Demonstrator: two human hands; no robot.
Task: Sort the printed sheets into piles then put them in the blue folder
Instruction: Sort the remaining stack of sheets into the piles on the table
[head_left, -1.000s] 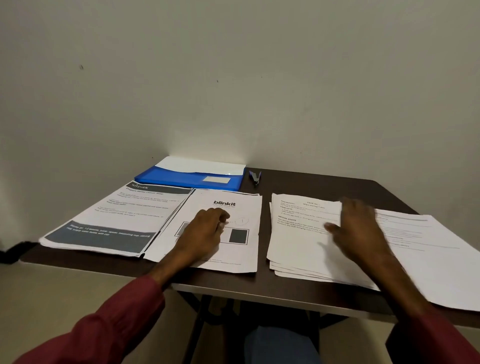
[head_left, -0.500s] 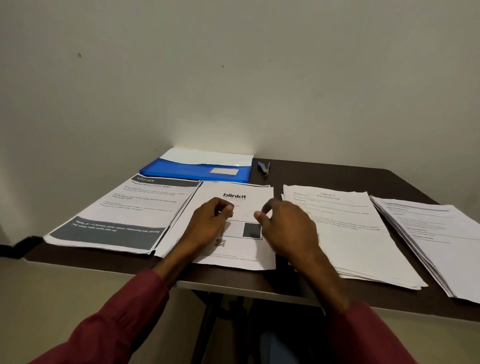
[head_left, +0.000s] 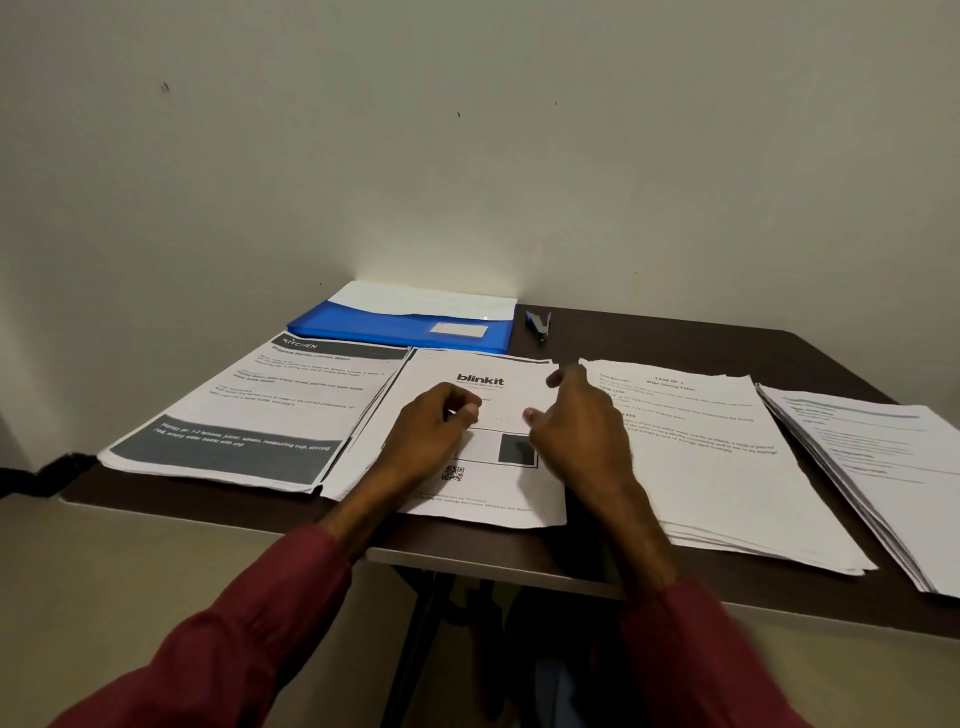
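Note:
Four piles of printed sheets lie side by side on a dark table (head_left: 675, 338). From the left they are a "Kitchen" pile (head_left: 291, 395), a "blinkit" pile (head_left: 483, 379), a "Task ID" pile (head_left: 717, 457) and a further text pile (head_left: 872, 447) at the right edge. The blue folder (head_left: 374, 327) lies at the back left against the wall, with white paper showing above it. My left hand (head_left: 434, 431) rests on the middle of the blinkit pile with loosely curled fingers. My right hand (head_left: 576, 431) is at that pile's right edge, fingers reaching toward its top right corner, thumb apart.
A small blue stapler (head_left: 539, 326) lies just right of the folder near the wall. The wall runs directly behind the table. The far-right pile overhangs the frame's right edge. Table legs and floor show below the front edge.
My right hand has come left from the Task ID pile to the right edge of the blinkit pile. My left hand has stayed on that pile. The view has shifted slightly.

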